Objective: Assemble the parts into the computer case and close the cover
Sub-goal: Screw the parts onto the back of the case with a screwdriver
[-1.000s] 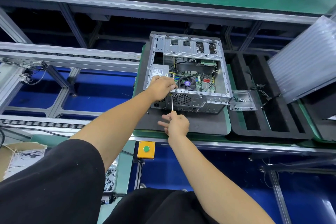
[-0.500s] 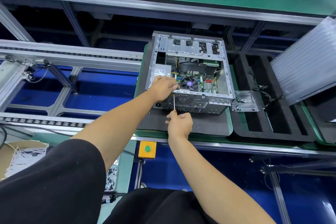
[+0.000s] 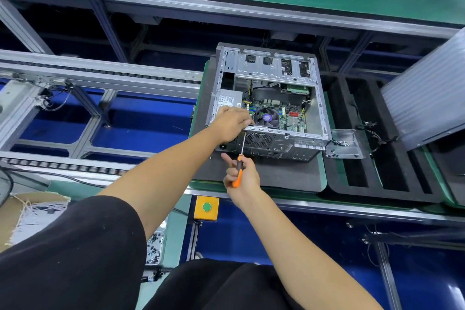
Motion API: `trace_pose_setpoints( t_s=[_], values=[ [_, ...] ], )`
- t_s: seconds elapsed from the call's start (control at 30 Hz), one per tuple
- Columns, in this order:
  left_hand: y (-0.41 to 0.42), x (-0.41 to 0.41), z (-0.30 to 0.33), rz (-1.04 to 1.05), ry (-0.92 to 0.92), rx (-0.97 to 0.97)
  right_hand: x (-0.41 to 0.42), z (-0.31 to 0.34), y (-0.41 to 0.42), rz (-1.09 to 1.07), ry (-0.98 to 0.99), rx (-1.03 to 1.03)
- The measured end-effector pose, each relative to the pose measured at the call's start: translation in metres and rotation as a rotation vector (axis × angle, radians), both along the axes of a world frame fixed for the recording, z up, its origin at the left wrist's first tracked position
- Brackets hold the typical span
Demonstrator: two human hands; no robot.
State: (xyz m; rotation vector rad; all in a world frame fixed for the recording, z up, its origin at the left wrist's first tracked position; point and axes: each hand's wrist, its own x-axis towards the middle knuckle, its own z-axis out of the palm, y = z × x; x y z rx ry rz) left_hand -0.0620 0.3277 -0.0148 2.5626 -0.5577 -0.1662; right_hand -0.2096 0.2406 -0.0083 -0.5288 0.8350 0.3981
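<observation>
An open metal computer case point(image 3: 317, 98) lies on a dark foam mat point(image 3: 281, 176), its motherboard and CPU fan point(image 3: 267, 117) exposed. My left hand point(image 3: 232, 122) grips the case's near rear rim beside the power supply point(image 3: 226, 101). My right hand point(image 3: 242, 175) holds an orange-and-black screwdriver point(image 3: 237, 171) by the handle. Its thin shaft runs up to the rear panel, left of the fan grille point(image 3: 258, 139). The tip sits just below my left hand. The ribbed grey cover panel point(image 3: 425, 98) leans at the far right.
A small metal bracket point(image 3: 343, 143) with loose screws lies right of the case. Black foam trays point(image 3: 377, 158) with cables sit beyond it. A yellow box with a green button point(image 3: 206, 207) hangs below the bench edge. Conveyor rails point(image 3: 75, 75) run left. A screw tray point(image 3: 154, 248) sits near my leg.
My right hand has turned on the screwdriver, so the orange handle now shows between its fingers. My left hand stays on the case rim. The view shifted slightly.
</observation>
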Motion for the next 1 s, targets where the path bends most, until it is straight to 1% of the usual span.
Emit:
trace_pose_setpoints(
  t_s=[0.2,0.4,0.57,0.67,0.73,0.77,0.8,0.87,0.9,1.0],
  values=[
    [0.000,0.001,-0.003,-0.002,-0.008,-0.021,0.004,0.000,-0.008,0.119,-0.068,-0.078],
    [0.001,0.002,-0.006,-0.009,-0.034,-0.022,0.003,-0.007,-0.019,0.109,-0.052,-0.341],
    [0.001,0.001,-0.005,-0.007,-0.033,-0.027,0.002,-0.009,-0.022,0.144,-0.119,-0.548],
    [0.001,0.001,-0.005,-0.006,-0.029,-0.036,0.000,-0.013,-0.020,0.113,-0.171,-0.679],
    [0.001,0.001,-0.004,-0.006,-0.025,-0.040,-0.001,-0.015,-0.016,0.112,-0.167,-0.751],
    [0.002,0.001,-0.004,-0.007,-0.027,-0.037,-0.002,-0.015,-0.014,0.110,-0.152,-0.723],
    [0.002,0.001,-0.004,-0.007,-0.031,-0.031,-0.001,-0.014,-0.011,0.097,-0.133,-0.634],
    [0.002,0.000,-0.005,0.000,-0.028,-0.023,0.000,-0.008,-0.009,0.057,-0.091,-0.380],
    [0.001,0.000,-0.005,0.000,-0.025,-0.026,0.001,-0.006,-0.008,0.039,-0.071,-0.291],
    [0.001,0.001,-0.004,-0.010,-0.023,-0.019,0.001,-0.003,-0.009,0.024,-0.048,-0.190]
  ],
)
